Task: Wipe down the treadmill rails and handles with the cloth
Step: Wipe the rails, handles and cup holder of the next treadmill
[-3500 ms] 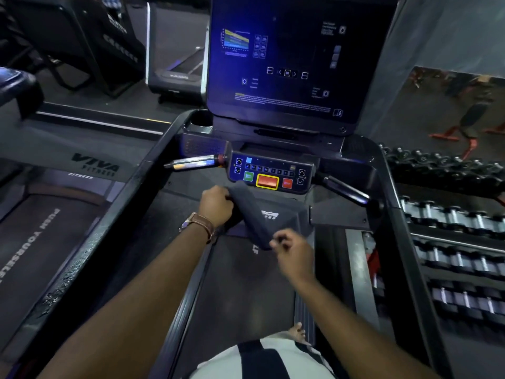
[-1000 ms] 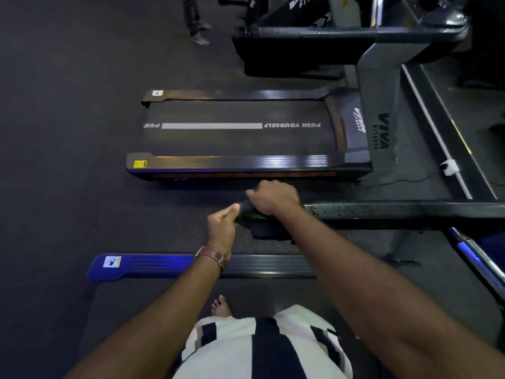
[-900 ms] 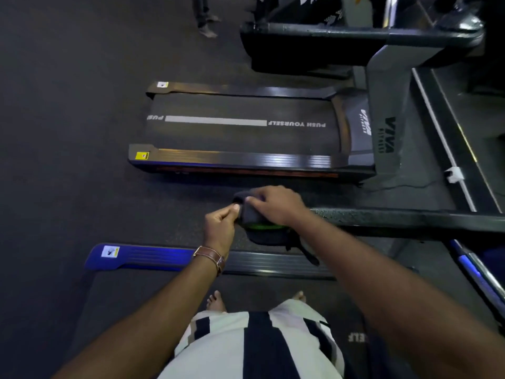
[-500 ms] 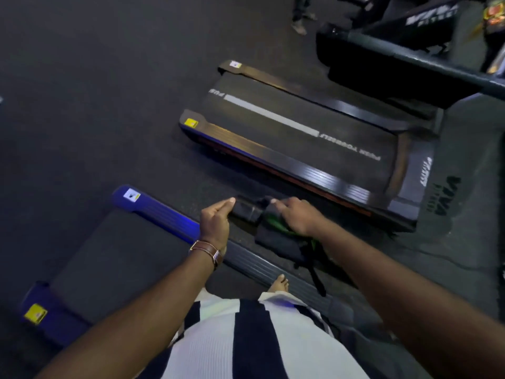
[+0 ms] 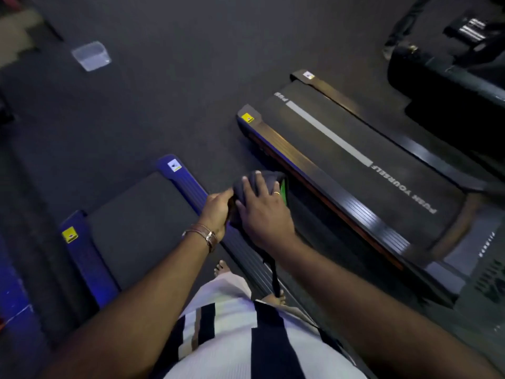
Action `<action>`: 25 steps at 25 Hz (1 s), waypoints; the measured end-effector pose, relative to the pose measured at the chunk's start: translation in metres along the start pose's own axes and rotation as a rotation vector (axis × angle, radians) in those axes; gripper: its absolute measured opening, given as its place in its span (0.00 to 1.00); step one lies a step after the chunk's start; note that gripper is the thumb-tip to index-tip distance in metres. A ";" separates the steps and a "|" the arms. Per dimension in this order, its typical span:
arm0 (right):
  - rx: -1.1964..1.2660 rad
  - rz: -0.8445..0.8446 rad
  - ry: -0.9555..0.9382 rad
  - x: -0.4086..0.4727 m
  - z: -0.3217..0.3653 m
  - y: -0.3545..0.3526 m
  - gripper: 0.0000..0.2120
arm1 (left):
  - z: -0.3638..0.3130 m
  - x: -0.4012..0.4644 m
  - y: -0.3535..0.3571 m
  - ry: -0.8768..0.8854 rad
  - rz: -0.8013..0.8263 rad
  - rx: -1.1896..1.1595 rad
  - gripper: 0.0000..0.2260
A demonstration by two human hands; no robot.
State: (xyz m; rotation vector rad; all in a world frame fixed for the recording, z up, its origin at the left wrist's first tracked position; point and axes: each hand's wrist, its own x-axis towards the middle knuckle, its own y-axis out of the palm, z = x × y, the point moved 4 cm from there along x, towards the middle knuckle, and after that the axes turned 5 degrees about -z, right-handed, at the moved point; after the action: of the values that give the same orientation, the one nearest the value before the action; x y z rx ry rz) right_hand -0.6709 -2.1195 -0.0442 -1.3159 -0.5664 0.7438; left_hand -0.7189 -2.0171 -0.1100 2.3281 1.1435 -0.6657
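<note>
Flanking neighbouring treadmill (image 5: 355, 170); plastic tub (image 5: 91, 55)

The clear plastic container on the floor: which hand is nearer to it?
Left. The left hand grips the cloth on the side facing the clear plastic container; the right hand rests on the cloth's far side.

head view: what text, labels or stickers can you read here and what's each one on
"PUSH YOURSELF", upside down from here, on the neighbouring treadmill belt, split by a grey stripe.
Small lettering on that treadmill's front cover: too blurred to read.
Yellow stickers and, white stickers and on the deck corners: too small to read.
</note>
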 end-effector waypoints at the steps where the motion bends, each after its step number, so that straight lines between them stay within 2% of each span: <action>1: -0.098 -0.065 -0.156 -0.012 0.001 0.000 0.31 | 0.000 -0.002 0.000 -0.030 0.016 -0.030 0.16; 2: -0.192 -0.084 -0.323 -0.033 -0.009 0.003 0.33 | -0.001 -0.004 0.001 -0.074 0.045 -0.049 0.21; 4: -0.266 -0.073 -0.518 -0.072 -0.022 -0.002 0.28 | -0.003 -0.005 -0.001 -0.141 0.127 -0.066 0.34; 5: -0.338 -0.041 -0.576 -0.079 -0.016 -0.001 0.24 | -0.004 -0.006 -0.001 -0.153 0.169 -0.051 0.41; 6: -0.497 0.061 -0.656 -0.076 -0.001 0.012 0.23 | -0.005 -0.006 -0.002 -0.159 0.204 -0.025 0.46; 8: -0.851 0.293 -0.757 -0.072 0.029 0.044 0.25 | -0.005 -0.007 -0.003 -0.142 0.227 0.046 0.49; 9: -0.991 0.343 -0.813 -0.069 0.034 0.050 0.26 | -0.005 -0.007 -0.003 -0.128 0.214 0.071 0.49; 10: -1.042 0.352 -0.895 -0.066 0.029 0.049 0.26 | -0.005 -0.005 -0.003 -0.111 0.196 0.094 0.49; 12: -0.827 0.329 -0.987 -0.066 0.006 0.033 0.21 | -0.004 -0.002 -0.006 -0.077 0.179 0.137 0.50; 13: -0.634 0.222 -0.986 -0.064 -0.004 0.019 0.18 | -0.003 -0.001 -0.006 -0.071 0.180 0.155 0.50; 15: -0.374 0.047 -0.850 -0.056 -0.010 0.006 0.15 | -0.003 -0.002 -0.005 -0.079 0.182 0.148 0.50; 17: -0.272 0.053 -0.720 -0.049 -0.002 0.010 0.17 | -0.005 -0.008 -0.002 -0.093 0.161 0.093 0.49; 21: -0.001 0.024 -0.423 -0.045 -0.015 -0.001 0.33 | -0.005 -0.012 0.001 -0.123 0.173 -0.056 0.52; 23: 0.013 -0.035 -0.304 -0.032 -0.013 -0.008 0.33 | -0.004 -0.010 0.000 -0.091 0.102 -0.168 0.48; 25: 0.044 0.000 -0.194 0.003 0.005 -0.009 0.28 | 0.003 -0.007 -0.003 -0.091 0.031 -0.231 0.42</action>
State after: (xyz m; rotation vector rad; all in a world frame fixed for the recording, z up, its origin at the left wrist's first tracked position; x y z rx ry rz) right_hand -0.6715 -2.1144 -0.0348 -1.2107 -0.7009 0.8854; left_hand -0.7261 -2.0211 -0.1091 2.0966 1.0805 -0.5882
